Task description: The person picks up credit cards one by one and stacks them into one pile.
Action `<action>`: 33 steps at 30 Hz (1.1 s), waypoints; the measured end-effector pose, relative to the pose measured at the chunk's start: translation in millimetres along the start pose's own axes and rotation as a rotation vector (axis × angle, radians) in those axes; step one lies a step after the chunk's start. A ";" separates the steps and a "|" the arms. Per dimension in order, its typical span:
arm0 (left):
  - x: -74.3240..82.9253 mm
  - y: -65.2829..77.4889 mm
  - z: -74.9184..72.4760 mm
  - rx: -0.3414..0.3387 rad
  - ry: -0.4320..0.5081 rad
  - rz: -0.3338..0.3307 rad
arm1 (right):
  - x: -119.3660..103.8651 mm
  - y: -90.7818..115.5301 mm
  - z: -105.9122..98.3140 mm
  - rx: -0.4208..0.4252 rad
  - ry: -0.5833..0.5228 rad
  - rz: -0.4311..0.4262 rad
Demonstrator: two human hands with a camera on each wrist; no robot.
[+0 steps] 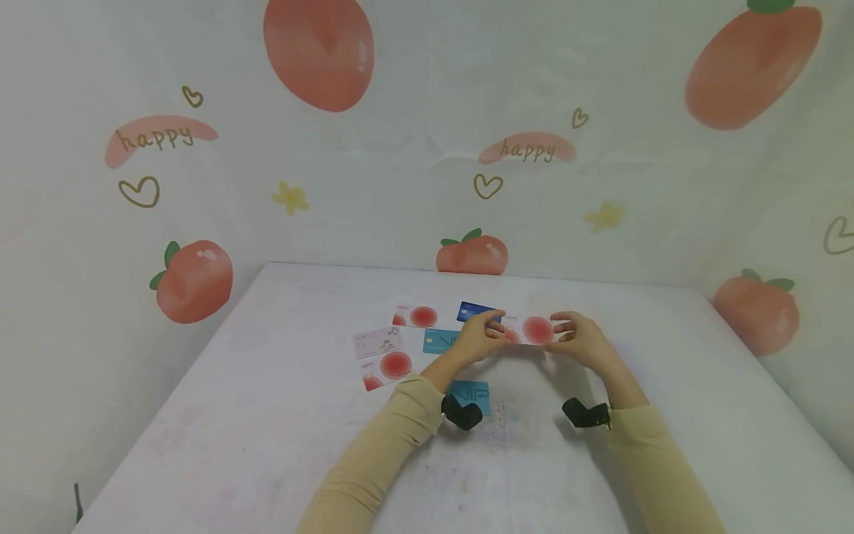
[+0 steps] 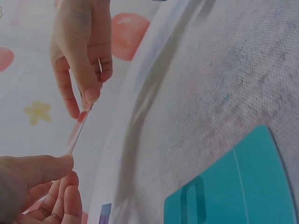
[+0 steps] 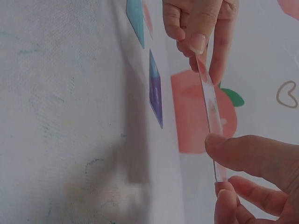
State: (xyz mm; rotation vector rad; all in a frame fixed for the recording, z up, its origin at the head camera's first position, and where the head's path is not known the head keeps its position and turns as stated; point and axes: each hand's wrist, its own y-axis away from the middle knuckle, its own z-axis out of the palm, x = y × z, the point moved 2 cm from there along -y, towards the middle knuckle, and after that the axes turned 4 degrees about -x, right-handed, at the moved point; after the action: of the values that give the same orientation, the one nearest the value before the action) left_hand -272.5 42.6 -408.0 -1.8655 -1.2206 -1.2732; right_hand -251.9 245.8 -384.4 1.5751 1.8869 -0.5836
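Both hands hold one white card with a red circle (image 1: pixel 537 330) above the table, each at one short end. The left hand (image 1: pixel 482 337) pinches its left end between thumb and fingers. At the opposite end, the right hand (image 1: pixel 582 341) pinches it the same way. Seen nearly edge-on in the right wrist view, the card (image 3: pixel 210 105) spans the gap between the two thumbs. Just behind the left hand lies a dark blue card (image 1: pixel 472 311). A teal card (image 1: pixel 437 340) is partly hidden by that hand, and another teal VIP card (image 1: pixel 475 394) lies near the left wrist.
Left of the hands lie a white card with a red circle (image 1: pixel 423 317), a pale patterned card (image 1: pixel 377 342) and another red-circle card (image 1: pixel 388 368). The white table (image 1: pixel 267 445) meets a fruit-printed backdrop (image 1: pixel 400 148) at its far edge.
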 end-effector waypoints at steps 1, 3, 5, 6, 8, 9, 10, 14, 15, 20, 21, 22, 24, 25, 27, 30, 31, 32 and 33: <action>-0.8 0.4 -0.8 -0.004 -0.005 0.000 | -0.5 0.4 0.3 0.000 -0.001 -0.006; -2.3 1.2 -2.4 -0.011 -0.011 0.001 | -2.2 1.5 0.9 -0.001 -0.004 -0.017; -3.6 2.5 -4.2 -0.015 -0.011 0.003 | -3.9 2.0 1.4 -0.003 -0.011 -0.021; -3.5 3.4 -5.2 -0.016 -0.012 0.005 | -4.8 2.3 1.7 -0.004 -0.013 -0.024; -3.7 5.3 -7.1 -0.017 -0.017 0.000 | -6.3 2.5 2.5 -0.005 -0.017 -0.029; -4.0 6.1 -7.9 -0.016 -0.019 -0.003 | -6.8 2.5 2.9 -0.005 -0.017 -0.030; -4.5 6.7 -8.6 -0.016 -0.021 -0.004 | -7.2 2.5 3.4 -0.003 -0.018 -0.033; -5.5 9.8 -12.2 -0.017 -0.030 -0.012 | -9.2 2.2 5.7 -0.007 -0.009 -0.030; -5.6 10.6 -13.2 -0.017 -0.029 -0.012 | -10.1 2.3 6.2 -0.008 -0.005 -0.030; -4.5 16.4 -18.6 -0.026 -0.023 0.008 | -14.2 2.1 9.0 -0.019 0.000 -0.024; -4.5 17.5 -19.6 -0.028 -0.021 0.014 | -15.0 2.2 9.6 -0.020 -0.002 -0.030; -4.6 18.6 -20.5 -0.030 -0.022 0.015 | -15.5 2.1 10.2 -0.020 -0.004 -0.033; -5.7 20.5 -22.1 -0.031 -0.029 0.012 | -16.8 2.2 11.4 -0.019 -0.004 -0.043; -6.3 21.5 -22.8 -0.030 -0.031 0.016 | -17.2 2.3 12.1 -0.018 -0.003 -0.046; -8.2 23.3 -24.1 -0.030 -0.041 0.016 | -17.9 2.3 14.0 -0.019 0.000 -0.044; -10.9 26.3 -26.0 -0.027 -0.052 0.025 | -19.1 2.5 17.4 -0.026 0.008 -0.031; -11.6 27.3 -26.6 -0.027 -0.056 0.030 | -19.3 2.4 18.7 -0.028 0.010 -0.022; -12.2 28.4 -27.4 -0.027 -0.056 0.032 | -20.0 2.6 19.8 -0.032 0.008 -0.018; -12.5 29.5 -28.2 -0.027 -0.058 0.037 | -20.6 2.9 20.9 -0.036 0.008 -0.015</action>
State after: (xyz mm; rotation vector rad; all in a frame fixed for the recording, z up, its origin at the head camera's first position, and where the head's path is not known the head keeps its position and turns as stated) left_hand -258.8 2.1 -407.5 -1.9481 -1.1981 -1.2291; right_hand -243.2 217.6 -385.0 1.5440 1.9060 -0.5479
